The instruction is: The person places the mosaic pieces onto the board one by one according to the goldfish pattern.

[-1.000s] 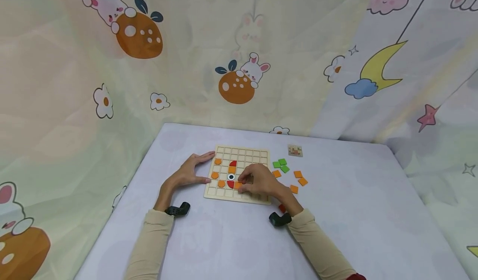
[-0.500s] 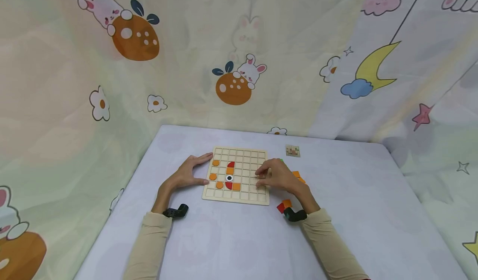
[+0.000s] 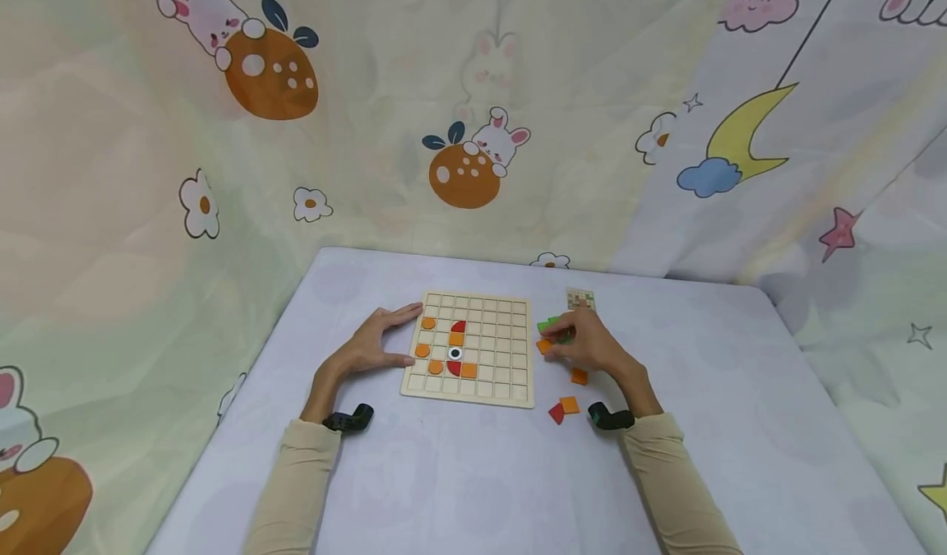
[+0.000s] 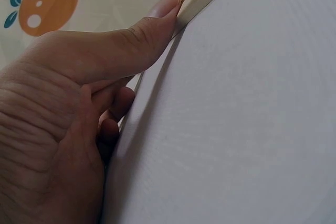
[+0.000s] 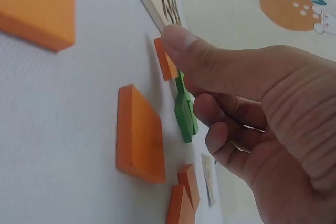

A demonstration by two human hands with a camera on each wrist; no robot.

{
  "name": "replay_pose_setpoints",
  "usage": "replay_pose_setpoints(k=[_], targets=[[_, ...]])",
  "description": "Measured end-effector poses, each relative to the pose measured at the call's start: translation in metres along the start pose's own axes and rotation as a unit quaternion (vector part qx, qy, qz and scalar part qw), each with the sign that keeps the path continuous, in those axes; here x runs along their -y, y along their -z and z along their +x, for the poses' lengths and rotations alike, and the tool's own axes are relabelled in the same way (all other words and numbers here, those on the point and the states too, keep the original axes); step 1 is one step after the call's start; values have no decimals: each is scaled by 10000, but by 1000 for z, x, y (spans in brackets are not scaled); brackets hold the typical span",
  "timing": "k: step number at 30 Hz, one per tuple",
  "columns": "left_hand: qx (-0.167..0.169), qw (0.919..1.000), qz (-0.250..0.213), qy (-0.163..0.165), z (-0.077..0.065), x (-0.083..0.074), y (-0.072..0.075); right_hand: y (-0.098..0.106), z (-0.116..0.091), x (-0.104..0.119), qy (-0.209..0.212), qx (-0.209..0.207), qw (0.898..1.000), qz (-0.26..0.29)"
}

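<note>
My left hand point(image 3: 367, 341) rests along the left edge of a wooden grid board point(image 3: 491, 341), fingers extended; its thumb touches the rim in the left wrist view. Orange round pieces point(image 3: 422, 350), orange squares point(image 3: 469, 370), red quarter-round pieces point(image 3: 459, 326) and a white eye piece point(image 3: 455, 353) lie in the board's cells. Right of the board, my right hand point(image 3: 589, 343) reaches over loose tiles. Its thumb and index tips stand apart on either side of an orange square tile point(image 3: 543, 347); the thumb overlaps that tile point(image 5: 165, 65) in the right wrist view. Green tiles point(image 5: 184, 116) lie right behind it.
A small pattern card point(image 3: 580, 296) lies behind the right hand. Nearer me are a single orange tile point(image 3: 579, 376), then another orange tile point(image 3: 569, 404) beside a red piece point(image 3: 556, 413). A printed curtain point(image 3: 377, 86) hangs behind the white table point(image 3: 444, 473).
My right hand has left an orange square on the board beside the lower red piece and moved right to the loose tiles. The left hand stays at the board's edge.
</note>
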State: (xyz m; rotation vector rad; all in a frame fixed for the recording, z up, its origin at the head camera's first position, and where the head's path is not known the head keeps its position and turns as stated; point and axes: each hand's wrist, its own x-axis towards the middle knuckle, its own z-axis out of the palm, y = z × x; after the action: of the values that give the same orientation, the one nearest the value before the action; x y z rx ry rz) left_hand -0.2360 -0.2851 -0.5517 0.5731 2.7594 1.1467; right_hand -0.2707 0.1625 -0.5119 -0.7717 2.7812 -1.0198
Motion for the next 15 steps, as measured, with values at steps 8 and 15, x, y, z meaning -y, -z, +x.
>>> replay_pose_setpoints(k=[8,15], targets=[[32,10000,-60,-17,1,-1,0,0,0,-5,-59,137,9999,-74],[14,10000,-11,-10,1,1,0,1,1,-2,-93,309,9995,-72]])
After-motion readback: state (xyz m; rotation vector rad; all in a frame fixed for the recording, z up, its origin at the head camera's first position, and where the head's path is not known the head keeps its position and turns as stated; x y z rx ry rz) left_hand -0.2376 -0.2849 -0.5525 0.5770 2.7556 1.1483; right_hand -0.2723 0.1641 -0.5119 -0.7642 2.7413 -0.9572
